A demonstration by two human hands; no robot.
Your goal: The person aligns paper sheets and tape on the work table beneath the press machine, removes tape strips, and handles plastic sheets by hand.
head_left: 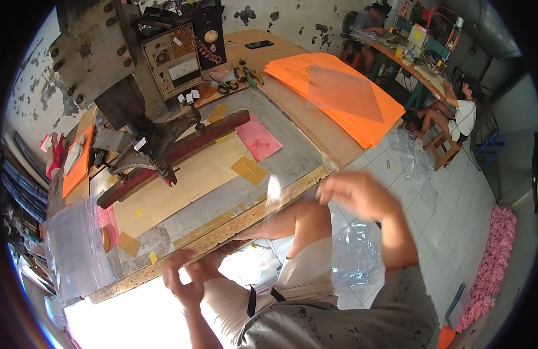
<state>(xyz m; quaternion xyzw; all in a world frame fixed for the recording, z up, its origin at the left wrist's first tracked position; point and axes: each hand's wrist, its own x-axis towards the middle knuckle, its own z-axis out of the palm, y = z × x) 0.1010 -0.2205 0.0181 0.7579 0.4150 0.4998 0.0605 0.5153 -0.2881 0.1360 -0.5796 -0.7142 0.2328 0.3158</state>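
Observation:
My left hand (184,280) is just in front of the worktable's front edge, over my lap. Its fingers are curled inward, and what they hold, if anything, does not show. My right hand (359,195) is raised by the table's front right corner, its fingers bent and smeared by motion. Between the hands is a faint clear sheen (273,191), perhaps plastic film; I cannot tell whether either hand holds it. On the table a press with a long dark red bar (205,136) stands over a tan board (179,185). Pink sheet (260,138) and yellow tape pieces (249,170) lie around it.
A stack of orange sheets (333,96) lies at the right, and clear plastic sheets (77,247) at the left. Behind are scissors (224,85), pliers (254,75), a phone (259,44) and a control box (174,64). Two people sit at a far bench (397,58). Crumpled plastic (356,253) lies on the floor.

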